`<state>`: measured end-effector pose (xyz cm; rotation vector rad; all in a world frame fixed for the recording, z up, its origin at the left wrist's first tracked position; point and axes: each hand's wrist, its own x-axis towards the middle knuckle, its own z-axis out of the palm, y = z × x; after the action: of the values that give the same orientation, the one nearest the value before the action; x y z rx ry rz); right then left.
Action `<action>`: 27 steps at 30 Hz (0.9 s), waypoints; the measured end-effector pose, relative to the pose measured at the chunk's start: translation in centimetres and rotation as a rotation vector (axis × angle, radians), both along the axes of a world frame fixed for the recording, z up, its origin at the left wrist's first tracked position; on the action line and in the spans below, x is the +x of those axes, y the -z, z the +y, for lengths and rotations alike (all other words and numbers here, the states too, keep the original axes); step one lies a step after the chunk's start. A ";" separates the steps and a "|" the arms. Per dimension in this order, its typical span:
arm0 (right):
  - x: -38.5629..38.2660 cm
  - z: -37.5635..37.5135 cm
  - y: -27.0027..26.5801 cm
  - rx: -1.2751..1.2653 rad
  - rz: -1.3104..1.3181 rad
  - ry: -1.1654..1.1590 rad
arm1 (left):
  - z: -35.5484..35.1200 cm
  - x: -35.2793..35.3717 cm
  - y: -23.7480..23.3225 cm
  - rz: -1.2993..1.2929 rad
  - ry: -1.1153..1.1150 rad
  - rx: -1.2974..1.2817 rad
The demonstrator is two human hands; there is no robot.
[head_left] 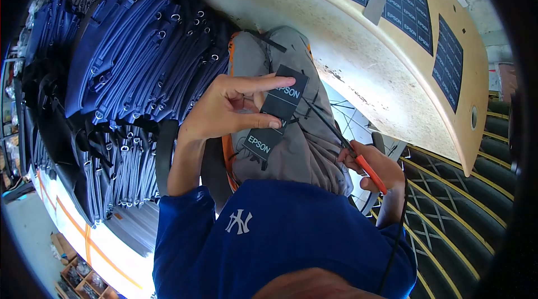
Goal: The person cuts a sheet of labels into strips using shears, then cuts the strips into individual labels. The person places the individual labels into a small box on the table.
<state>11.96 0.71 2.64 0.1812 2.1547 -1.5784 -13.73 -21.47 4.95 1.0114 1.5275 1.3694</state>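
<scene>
My left hand (218,105) pinches a strip of black labels (283,100) printed EPSON in white, with the index finger stretched over its upper part and the thumb lower down. Below the thumb, another EPSON label (258,142) hangs over my grey trousers. My right hand (378,167) is closed around red-handled scissors (371,174), seen nearly edge-on. Their thin dark blades (325,119) point up and left, the tips close to the right edge of the label strip.
Stacks of blue straps with metal rings (131,69) hang at the left. A curved tabletop (358,47) ahead carries several sheets of EPSON labels (408,10). Dark rolls with yellow edges (448,204) lie at the right. Small black scraps (274,45) rest on my lap.
</scene>
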 end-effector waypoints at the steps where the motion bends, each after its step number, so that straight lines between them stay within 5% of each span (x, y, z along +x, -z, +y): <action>1: -0.2 0.0 -0.2 -0.013 -0.013 -0.024 | 0.1 0.0 0.1 0.033 0.027 0.042; 9: -1.4 -0.7 -0.1 -0.001 -0.022 -0.074 | 0.8 0.8 0.5 0.136 0.139 0.124; 11: -1.4 -1.1 0.2 -0.030 0.030 0.010 | 0.8 1.0 0.2 0.022 0.150 -0.038; 27: -2.0 -0.5 -0.2 -0.027 -0.008 -0.067 | 1.3 0.7 1.7 -0.064 0.241 0.053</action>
<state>9.94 0.17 2.86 0.1053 2.1103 -1.5661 -13.00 -20.18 3.28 1.1334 1.2826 1.2645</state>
